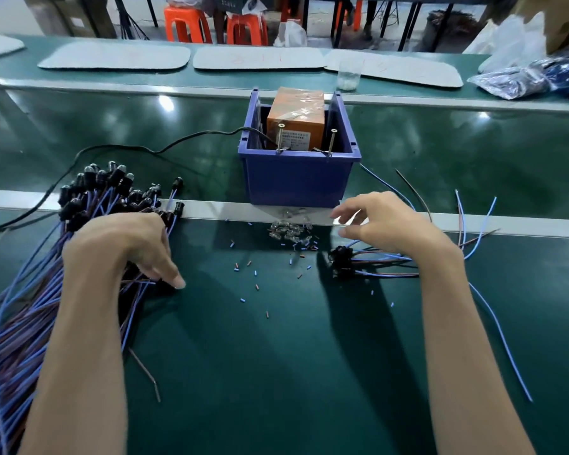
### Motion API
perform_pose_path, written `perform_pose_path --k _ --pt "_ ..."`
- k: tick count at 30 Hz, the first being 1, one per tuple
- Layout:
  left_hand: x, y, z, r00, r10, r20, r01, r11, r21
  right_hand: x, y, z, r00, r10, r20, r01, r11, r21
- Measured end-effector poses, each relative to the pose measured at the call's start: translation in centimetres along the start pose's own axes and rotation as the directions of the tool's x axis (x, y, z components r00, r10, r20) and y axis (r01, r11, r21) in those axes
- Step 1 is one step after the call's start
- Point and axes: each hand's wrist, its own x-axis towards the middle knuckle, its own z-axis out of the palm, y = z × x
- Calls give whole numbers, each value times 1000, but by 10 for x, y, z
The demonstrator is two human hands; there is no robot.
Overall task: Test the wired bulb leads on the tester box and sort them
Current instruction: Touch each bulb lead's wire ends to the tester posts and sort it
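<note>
A blue bin (pixel 298 180) holds the orange tester box (pixel 294 126), with two screws (pixel 332 141) standing up at its front rim. A big bundle of blue and brown wired bulb leads (pixel 89 195) with black sockets lies at the left. My left hand (pixel 128 247) rests on this bundle, fingers curled down among the wires, thumb on the table. A smaller group of leads (pixel 345 261) lies at the right. My right hand (pixel 381 223) hovers over that group, fingers loosely spread, holding nothing I can see.
Small glass bulbs (pixel 289 229) and cut bits of wire insulation (pixel 255 274) are scattered in front of the bin. A black cable (pixel 138 149) runs left from the bin. Loose wires (pixel 477 221) lie at the right. A clear cup (pixel 349 75) and plastic bags (pixel 523 78) sit behind.
</note>
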Motion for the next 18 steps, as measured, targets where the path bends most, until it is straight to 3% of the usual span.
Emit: perform_pose_path --k 7,11,15,18 --pt "5 -9 5 995 -42 94 55 989 -134 0 -17 9 994 -44 97 47 999 -26" --pt "1 -3 14 997 39 74 -35 998 -59 -4 -31 10 989 -141 54 139 989 40" --pt "-10 -2 1 973 150 -176 -158 987 -32 -11 -62 26 969 -242 40 210 903 374" --pt "-23 4 -6 843 248 -478 -276 961 11 -14 -93 56 924 -350 156 204 794 573"
